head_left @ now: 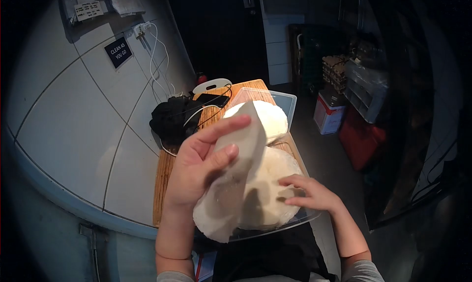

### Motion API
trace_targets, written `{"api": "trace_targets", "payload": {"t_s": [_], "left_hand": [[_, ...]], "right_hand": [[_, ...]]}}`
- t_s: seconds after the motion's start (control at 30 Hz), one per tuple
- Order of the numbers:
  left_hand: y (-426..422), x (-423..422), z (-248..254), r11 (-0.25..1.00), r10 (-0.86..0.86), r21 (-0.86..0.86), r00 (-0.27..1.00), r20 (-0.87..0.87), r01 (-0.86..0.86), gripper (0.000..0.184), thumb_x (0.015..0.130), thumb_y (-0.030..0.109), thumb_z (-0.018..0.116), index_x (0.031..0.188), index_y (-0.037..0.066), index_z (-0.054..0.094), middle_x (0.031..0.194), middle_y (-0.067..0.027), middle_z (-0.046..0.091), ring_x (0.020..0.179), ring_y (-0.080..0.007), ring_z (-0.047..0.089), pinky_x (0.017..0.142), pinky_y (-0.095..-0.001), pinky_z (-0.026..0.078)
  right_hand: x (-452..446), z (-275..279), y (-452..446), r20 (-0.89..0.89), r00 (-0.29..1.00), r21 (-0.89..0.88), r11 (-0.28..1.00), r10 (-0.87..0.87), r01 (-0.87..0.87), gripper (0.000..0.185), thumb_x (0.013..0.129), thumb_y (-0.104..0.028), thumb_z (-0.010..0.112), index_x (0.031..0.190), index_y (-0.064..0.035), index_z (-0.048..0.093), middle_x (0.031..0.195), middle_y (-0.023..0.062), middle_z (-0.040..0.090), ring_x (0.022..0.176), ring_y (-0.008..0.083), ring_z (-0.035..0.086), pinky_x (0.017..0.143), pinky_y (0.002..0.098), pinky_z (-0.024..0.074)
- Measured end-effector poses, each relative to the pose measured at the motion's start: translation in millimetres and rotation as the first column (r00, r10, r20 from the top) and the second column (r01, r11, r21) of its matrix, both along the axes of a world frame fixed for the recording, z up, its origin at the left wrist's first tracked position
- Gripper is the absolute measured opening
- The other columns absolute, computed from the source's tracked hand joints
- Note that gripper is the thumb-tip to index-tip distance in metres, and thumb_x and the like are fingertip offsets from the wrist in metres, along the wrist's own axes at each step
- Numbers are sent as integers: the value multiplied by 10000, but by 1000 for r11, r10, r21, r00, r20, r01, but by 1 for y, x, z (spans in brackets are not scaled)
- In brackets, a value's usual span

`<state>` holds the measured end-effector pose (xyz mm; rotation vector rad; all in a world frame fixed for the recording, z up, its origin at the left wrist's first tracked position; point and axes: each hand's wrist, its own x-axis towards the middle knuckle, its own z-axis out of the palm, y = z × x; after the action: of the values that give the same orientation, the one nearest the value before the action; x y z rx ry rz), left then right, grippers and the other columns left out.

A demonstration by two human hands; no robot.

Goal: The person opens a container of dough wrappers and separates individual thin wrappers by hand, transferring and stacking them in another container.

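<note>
"Between the thumb and fingers of the left hand (189, 171), what's caught?"

"One thin white sheet (251, 142), pinched near its upper part and hanging below the grip, in front of the pale pile (280, 166)."

"And the right hand (319, 196)?"

"Fingers spread, grasping nothing, over the pile's side to the right of that pinch. I can't tell whether the tips touch."

"What could go wrong?"

"It might tear or crease if the pinch pulls too hard at one spot, or drag another layer if they cling."

"How does it look?"

"Pale, floppy, seemingly slightly see-through, with a rounded, uneven lower edge."
</note>
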<state>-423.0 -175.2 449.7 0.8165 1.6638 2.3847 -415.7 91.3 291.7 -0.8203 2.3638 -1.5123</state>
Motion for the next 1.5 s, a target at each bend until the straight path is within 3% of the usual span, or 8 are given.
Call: {"api": "trace_targets", "payload": {"t_s": [0.17, 0.3, 0.37, 0.6, 0.8, 0.9, 1.13, 1.5], "left_hand": [[-7, -34, -30, 996, 65, -71, 994, 83, -59, 426, 915, 72, 601, 1324, -5, 511, 1218, -124, 605, 1089, -144, 589, 948, -280, 475], [-40, -69, -128, 901, 108, -433, 984, 144, -35, 445, 887, 63, 635, 1319, 37, 531, 1330, -93, 538, 1193, -165, 521, 996, -299, 437], [-55, -74, -169, 765, 101, -641, 995, 17, -66, 460, 873, 56, 651, 1318, 48, 535, 1359, -97, 511, 1237, -184, 482, 1028, -307, 399], [-66, -81, -176, 579, 21, -800, 983, -180, -159, 556, 827, 28, 683, 1350, 38, 493, 1410, -132, 454, 1274, -223, 453, 1055, -305, 358], [-60, -68, -161, 394, 49, -849, 930, -364, -353, 605, 826, 135, 681, 1388, 83, 463, 1451, -113, 412, 1280, -293, 462, 1055, -378, 359], [-43, -60, -151, 63, 6, -848, 850, -527, -526, 617, 829, 194, 684, 1397, 111, 458, 1491, -112, 347, 1308, -284, 432, 1065, -450, 313], [6, -128, -173, 185, 1, -751, 764, -645, -634, 516, 894, 210, 571, 1371, 64, 439, 1487, -203, 289, 1372, -354, 302, 1060, -575, 239], [61, -151, -228, 173, 22, -716, 730, -684, -676, 591, 935, 334, 493, 1423, 33, 349, 1500, -183, 286, 1422, -344, 200, 1127, -563, 124]], "right_hand": [[-9, -28, 15, 572, 809, -691, 610, 135, 387, 547, 1018, -357, 429, 1449, -47, 296, 1346, 132, 499, 1181, 205, 558, 939, 340, 499], [-13, -28, 16, 694, 683, -679, 520, 226, 518, 514, 1032, -331, 396, 1465, -78, 279, 1360, 138, 483, 1141, 210, 582, 897, 348, 523], [-11, -26, 13, 733, 680, -478, 707, -5, 521, 529, 1016, -300, 445, 1470, -88, 274, 1344, 133, 493, 1059, 208, 599, 867, 335, 521], [-15, -5, -6, 125, 951, 168, 951, -282, 260, 533, 885, -141, 614, 1372, -20, 437, 1223, 140, 551, 944, 171, 606, 791, 287, 489], [-25, -13, -7, -238, 941, 210, 933, -241, 292, 548, 832, -183, 651, 1307, 27, 477, 1313, 221, 483, 1068, 309, 590, 915, 376, 468], [-27, 4, -22, -439, 875, 384, 838, -204, 388, 546, 842, -218, 645, 1303, 19, 471, 1375, 229, 420, 1163, 365, 523, 958, 407, 444], [-118, -3, -90, -546, 826, 451, 780, -143, 434, 577, 840, -250, 649, 1330, -16, 454, 1397, 216, 387, 1302, 362, 373, 1007, 505, 360], [-258, -58, -39, -287, 670, 517, 478, -685, 710, 1005, 703, -460, 780, 1431, 18, 278, 1403, 263, 376, 1332, 392, 340, 1037, 509, 346]]}}
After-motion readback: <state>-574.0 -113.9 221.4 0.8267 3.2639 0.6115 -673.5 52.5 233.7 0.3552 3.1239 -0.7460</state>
